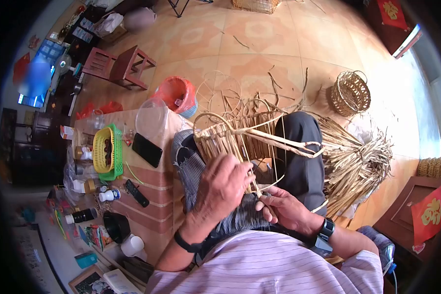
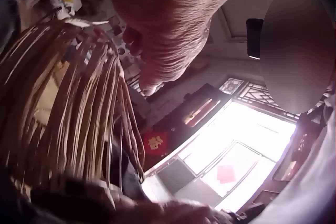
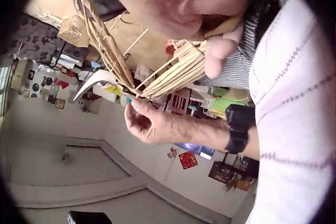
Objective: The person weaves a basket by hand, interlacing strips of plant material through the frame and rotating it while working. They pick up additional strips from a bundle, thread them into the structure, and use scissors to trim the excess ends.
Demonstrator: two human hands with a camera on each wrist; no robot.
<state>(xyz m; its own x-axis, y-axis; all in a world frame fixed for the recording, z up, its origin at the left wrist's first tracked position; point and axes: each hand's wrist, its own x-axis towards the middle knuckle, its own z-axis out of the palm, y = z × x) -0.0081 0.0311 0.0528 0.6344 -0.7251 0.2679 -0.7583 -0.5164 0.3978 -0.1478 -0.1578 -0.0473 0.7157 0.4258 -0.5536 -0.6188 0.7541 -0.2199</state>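
A half-woven basket [image 1: 215, 139] of dry tan stalks lies across the person's lap, with a looped handle [image 1: 274, 139] on its far side. In the head view the left hand [image 1: 223, 183] bends over the near edge; the right wrist view shows this left hand [image 3: 152, 125] pinching the basket's edge. Lower and to the right, the right hand [image 1: 291, 210] pinches a stalk [image 1: 260, 198] at the basket's near end between thumb and fingers. A thin pale strip arcs above it. The left wrist view has the basket's upright stalks [image 2: 79, 108] beside the left hand [image 2: 163, 29].
A bundle of dry stalks [image 1: 360, 159] lies right of the legs, with a small finished basket [image 1: 351, 93] beyond. Left stands a cloth-covered table [image 1: 154, 196] bearing a phone [image 1: 147, 149], a remote [image 1: 136, 193] and a yellow basket [image 1: 103, 149]. A red-lined bin [image 1: 176, 93] stands past its corner.
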